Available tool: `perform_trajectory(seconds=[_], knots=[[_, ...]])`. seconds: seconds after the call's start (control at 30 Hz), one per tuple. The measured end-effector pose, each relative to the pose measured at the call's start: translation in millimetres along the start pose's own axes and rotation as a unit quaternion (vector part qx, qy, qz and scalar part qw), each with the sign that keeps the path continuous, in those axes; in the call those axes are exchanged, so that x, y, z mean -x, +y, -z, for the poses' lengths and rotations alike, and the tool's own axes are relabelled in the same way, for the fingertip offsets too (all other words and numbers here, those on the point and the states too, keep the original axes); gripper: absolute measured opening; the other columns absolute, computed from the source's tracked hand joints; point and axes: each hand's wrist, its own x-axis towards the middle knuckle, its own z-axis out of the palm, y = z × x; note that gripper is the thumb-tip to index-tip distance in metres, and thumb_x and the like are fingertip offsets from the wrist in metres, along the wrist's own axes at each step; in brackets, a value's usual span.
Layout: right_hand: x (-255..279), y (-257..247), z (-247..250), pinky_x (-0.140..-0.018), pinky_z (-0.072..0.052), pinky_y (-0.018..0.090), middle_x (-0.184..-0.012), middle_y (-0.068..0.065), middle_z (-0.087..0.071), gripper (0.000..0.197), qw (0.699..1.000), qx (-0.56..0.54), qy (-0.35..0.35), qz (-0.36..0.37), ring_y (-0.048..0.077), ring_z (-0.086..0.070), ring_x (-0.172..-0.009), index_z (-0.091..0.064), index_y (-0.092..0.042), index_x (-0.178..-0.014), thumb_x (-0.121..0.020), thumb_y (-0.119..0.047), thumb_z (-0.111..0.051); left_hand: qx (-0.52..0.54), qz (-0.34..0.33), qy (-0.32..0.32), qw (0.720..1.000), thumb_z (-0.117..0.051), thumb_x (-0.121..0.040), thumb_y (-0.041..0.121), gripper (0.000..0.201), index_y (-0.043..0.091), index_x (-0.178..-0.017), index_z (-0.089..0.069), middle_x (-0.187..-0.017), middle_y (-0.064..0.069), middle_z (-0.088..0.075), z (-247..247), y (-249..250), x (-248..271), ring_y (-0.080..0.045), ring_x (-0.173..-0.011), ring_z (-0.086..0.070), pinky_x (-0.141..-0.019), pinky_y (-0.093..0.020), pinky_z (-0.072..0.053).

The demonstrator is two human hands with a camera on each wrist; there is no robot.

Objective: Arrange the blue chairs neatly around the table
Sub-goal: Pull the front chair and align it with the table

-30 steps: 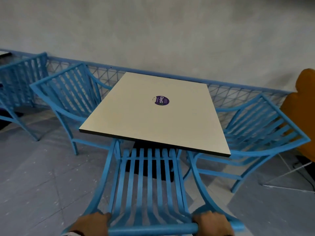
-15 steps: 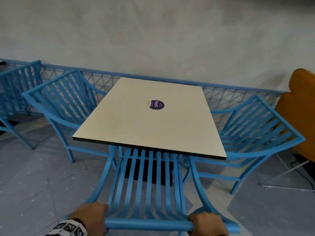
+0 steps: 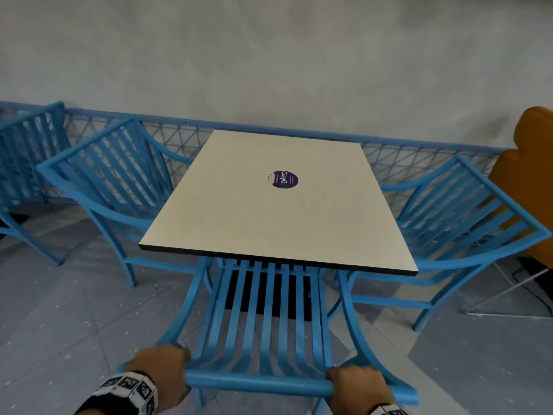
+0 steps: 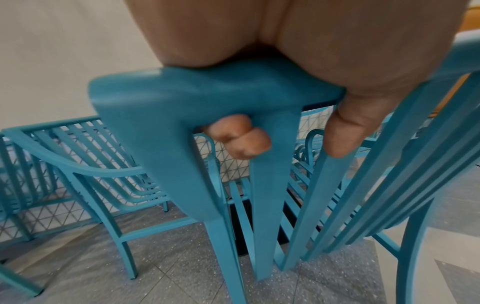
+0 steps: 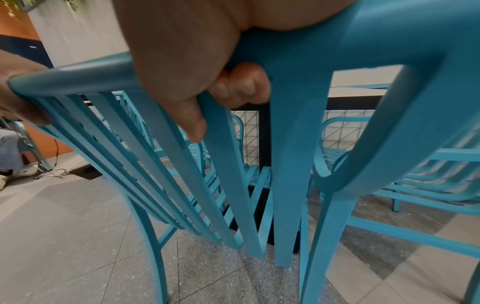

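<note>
A cream square table [image 3: 239,217] with a purple sticker [image 3: 285,179] stands ahead. The near blue slatted chair [image 3: 263,330] has its seat tucked under the table's front edge. My left hand [image 3: 163,375] grips the left end of its top rail [image 3: 257,381], fingers [image 4: 239,137] curled behind the rail [image 4: 207,90] and thumb in front. My right hand [image 3: 357,384] grips the right end, fingers [image 5: 241,86] wrapped round the rail [image 5: 311,47]. A second blue chair [image 3: 107,175] sits at the table's left side, a third [image 3: 466,217] at its right.
A further blue chair [image 3: 27,151] stands at the far left. A blue mesh railing [image 3: 191,136] runs along the grey wall behind the table. An orange seat [image 3: 529,163] is at the right edge, with a white wire frame [image 3: 508,289] on the floor below.
The chair I hold has slid forward under the table. My view has moved closer and both hands show further up in the frame.
</note>
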Motion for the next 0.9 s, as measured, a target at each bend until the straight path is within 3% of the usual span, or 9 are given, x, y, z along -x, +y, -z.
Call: perform_trajectory(seconds=[0.07, 0.17, 0.47, 0.6, 0.73, 0.9], knots=[[-5.5, -6.3, 7.1, -0.088, -0.047, 0.032, -0.082, -0.003, -0.055, 0.028, 1.0, -0.007, 0.004, 0.0, 0.021, -0.062, -0.097, -0.06, -0.029, -0.109, -0.089, -0.04, -0.043, -0.022, -0.006, -0.001, 1.0, -0.052, -0.072, 0.049, 0.046, 0.03, -0.114, -0.058, -0.114, 0.005, -0.067, 4.4, -6.5, -8.5, -0.02, -0.105, -0.065, -0.093, -0.033, -0.053], [-15.4, -12.9, 16.9, -0.09, -0.046, 0.033, -0.083, -0.003, -0.051, 0.03, 1.0, -0.014, 0.013, -0.008, 0.022, -0.061, -0.099, -0.06, -0.029, -0.111, -0.09, -0.042, -0.044, -0.024, -0.008, -0.003, 1.0, -0.051, -0.073, 0.047, 0.046, 0.031, -0.115, -0.059, -0.113, 0.006, -0.068, 12.9, -14.3, -23.5, -0.02, -0.105, -0.065, -0.094, -0.033, -0.053], [-40.0, -15.0, 37.9, -0.09, -0.047, 0.036, -0.108, 0.0, -0.066, 0.028, 0.998, -0.034, -0.021, -0.039, 0.024, -0.061, -0.1, -0.061, -0.029, -0.11, -0.088, -0.039, -0.047, -0.02, 0.008, 0.007, 1.0, -0.051, -0.074, 0.04, 0.038, 0.031, -0.11, -0.062, -0.106, 0.005, -0.07, 27.3, -20.8, -55.2, -0.02, -0.1, -0.067, -0.088, -0.032, -0.055], [-50.2, -13.2, 42.4, -0.085, -0.048, 0.036, -0.098, 0.001, -0.065, 0.026, 0.999, -0.019, -0.013, -0.039, 0.023, -0.062, -0.096, -0.061, -0.028, -0.106, -0.087, -0.04, -0.047, -0.02, 0.009, 0.008, 1.0, -0.052, -0.073, 0.04, 0.035, 0.031, -0.106, -0.064, -0.1, 0.005, -0.071, 29.3, -22.4, -71.1, -0.02, -0.093, -0.069, -0.083, -0.034, -0.057], [-59.0, -9.7, 43.8, -0.079, -0.049, 0.035, -0.099, -0.001, -0.067, 0.026, 0.999, 0.007, 0.003, -0.035, 0.024, -0.063, -0.092, -0.06, -0.028, -0.104, -0.086, -0.04, -0.045, -0.027, 0.003, 0.002, 1.0, -0.053, -0.075, 0.038, 0.036, 0.03, -0.108, -0.064, -0.101, 0.005, -0.071, 31.8, -22.3, -82.7, -0.02, -0.091, -0.068, -0.081, -0.034, -0.058], [-60.7, -10.0, 42.2, -0.075, -0.049, 0.035, -0.082, -0.001, -0.058, 0.024, 0.999, 0.019, 0.0, -0.034, 0.021, -0.064, -0.087, -0.06, -0.029, -0.101, -0.086, -0.042, -0.046, -0.048, 0.009, -0.002, 0.999, -0.053, -0.074, 0.039, 0.039, 0.031, -0.111, -0.063, -0.103, 0.003, -0.072, 29.0, -21.7, -85.0, -0.02, -0.093, -0.069, -0.082, -0.033, -0.057]])
